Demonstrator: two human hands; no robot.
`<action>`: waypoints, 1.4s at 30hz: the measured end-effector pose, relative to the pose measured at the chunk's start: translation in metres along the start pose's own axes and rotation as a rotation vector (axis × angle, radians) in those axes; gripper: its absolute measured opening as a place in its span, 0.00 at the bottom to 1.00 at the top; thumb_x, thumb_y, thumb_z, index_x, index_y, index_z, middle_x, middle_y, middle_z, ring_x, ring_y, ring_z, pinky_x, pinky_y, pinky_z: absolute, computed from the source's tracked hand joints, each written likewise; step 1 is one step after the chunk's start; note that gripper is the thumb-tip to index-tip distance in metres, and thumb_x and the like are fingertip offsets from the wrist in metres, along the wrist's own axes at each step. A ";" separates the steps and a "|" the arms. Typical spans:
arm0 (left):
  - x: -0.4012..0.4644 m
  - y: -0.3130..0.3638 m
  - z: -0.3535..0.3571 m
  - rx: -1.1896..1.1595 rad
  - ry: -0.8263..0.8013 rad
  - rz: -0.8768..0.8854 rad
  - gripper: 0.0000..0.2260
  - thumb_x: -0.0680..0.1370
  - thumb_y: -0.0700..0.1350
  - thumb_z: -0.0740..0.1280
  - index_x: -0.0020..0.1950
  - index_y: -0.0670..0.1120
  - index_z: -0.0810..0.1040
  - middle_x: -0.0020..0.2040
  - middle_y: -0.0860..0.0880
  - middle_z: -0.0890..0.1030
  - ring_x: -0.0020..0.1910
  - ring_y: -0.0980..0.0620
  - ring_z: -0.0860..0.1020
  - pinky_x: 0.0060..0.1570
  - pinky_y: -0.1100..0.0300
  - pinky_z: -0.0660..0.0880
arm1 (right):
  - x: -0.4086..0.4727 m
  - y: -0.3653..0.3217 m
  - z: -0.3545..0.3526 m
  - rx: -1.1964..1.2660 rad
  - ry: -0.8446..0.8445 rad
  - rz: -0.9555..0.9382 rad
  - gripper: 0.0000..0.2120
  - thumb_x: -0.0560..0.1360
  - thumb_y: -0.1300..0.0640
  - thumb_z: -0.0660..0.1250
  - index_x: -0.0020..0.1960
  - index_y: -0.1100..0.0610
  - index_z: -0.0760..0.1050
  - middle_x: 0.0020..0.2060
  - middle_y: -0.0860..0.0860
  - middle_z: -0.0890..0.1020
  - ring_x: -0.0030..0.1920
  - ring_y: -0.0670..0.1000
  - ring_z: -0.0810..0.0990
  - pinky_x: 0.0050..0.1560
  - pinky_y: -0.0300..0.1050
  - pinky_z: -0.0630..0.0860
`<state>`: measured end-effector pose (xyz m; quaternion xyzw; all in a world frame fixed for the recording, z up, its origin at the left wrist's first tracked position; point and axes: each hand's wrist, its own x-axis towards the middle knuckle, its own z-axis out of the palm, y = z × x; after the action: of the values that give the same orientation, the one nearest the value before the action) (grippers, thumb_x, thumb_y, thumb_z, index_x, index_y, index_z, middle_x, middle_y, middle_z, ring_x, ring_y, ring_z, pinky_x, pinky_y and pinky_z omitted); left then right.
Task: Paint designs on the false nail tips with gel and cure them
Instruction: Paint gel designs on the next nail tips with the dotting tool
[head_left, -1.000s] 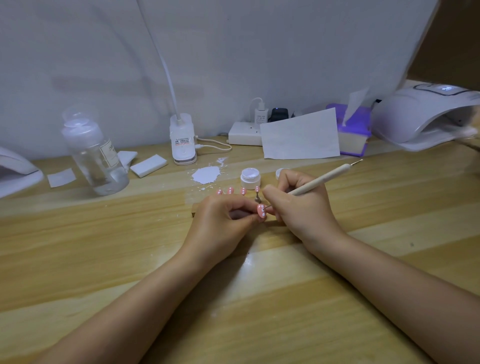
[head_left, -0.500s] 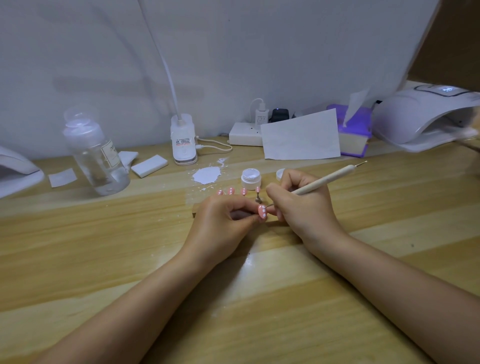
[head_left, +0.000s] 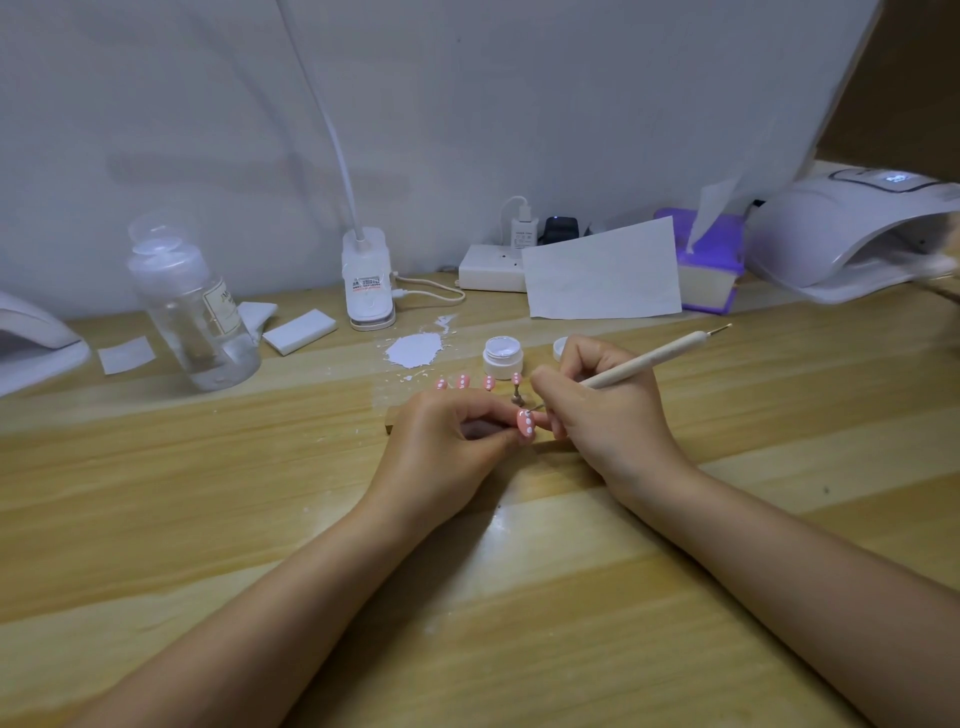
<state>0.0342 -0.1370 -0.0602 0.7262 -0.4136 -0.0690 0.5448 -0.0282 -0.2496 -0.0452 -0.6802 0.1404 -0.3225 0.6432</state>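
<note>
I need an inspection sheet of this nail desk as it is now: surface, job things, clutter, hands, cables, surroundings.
Surface: wooden table, with a white gel smear.
Job's things: pink nail tip with white dots; four more tips standing behind; open gel jar; curing lamp.
Clutter: clear bottle, white pads, paper sheet, purple tissue box.
Hands: left hand pinches the nail tip's holder; right hand grips the dotting pen, point on the tip.
Cables: white cable from the desk light's base; charger in power strip.
Surroundings: white backdrop.
</note>
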 end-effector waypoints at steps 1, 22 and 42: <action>0.000 0.000 0.000 0.003 0.003 0.003 0.07 0.70 0.32 0.71 0.37 0.43 0.83 0.38 0.63 0.81 0.38 0.69 0.78 0.42 0.82 0.66 | 0.000 0.000 0.000 -0.007 -0.003 -0.003 0.17 0.67 0.68 0.65 0.26 0.58 0.61 0.14 0.44 0.66 0.17 0.41 0.68 0.39 0.55 0.75; 0.000 0.000 0.000 0.022 0.008 0.017 0.06 0.70 0.30 0.70 0.39 0.40 0.83 0.39 0.54 0.82 0.39 0.72 0.77 0.42 0.84 0.65 | 0.000 0.001 0.000 -0.021 0.002 0.006 0.18 0.68 0.69 0.64 0.26 0.57 0.60 0.14 0.43 0.66 0.18 0.41 0.68 0.42 0.65 0.76; -0.006 0.017 -0.004 -0.046 0.124 0.227 0.06 0.69 0.32 0.71 0.42 0.41 0.82 0.41 0.42 0.81 0.43 0.52 0.80 0.40 0.63 0.77 | 0.005 0.003 -0.005 0.118 0.205 -0.032 0.17 0.73 0.57 0.68 0.28 0.56 0.66 0.22 0.48 0.68 0.23 0.41 0.67 0.25 0.36 0.74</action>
<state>0.0236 -0.1308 -0.0466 0.6649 -0.4570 0.0286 0.5902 -0.0270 -0.2571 -0.0469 -0.6067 0.1752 -0.4084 0.6592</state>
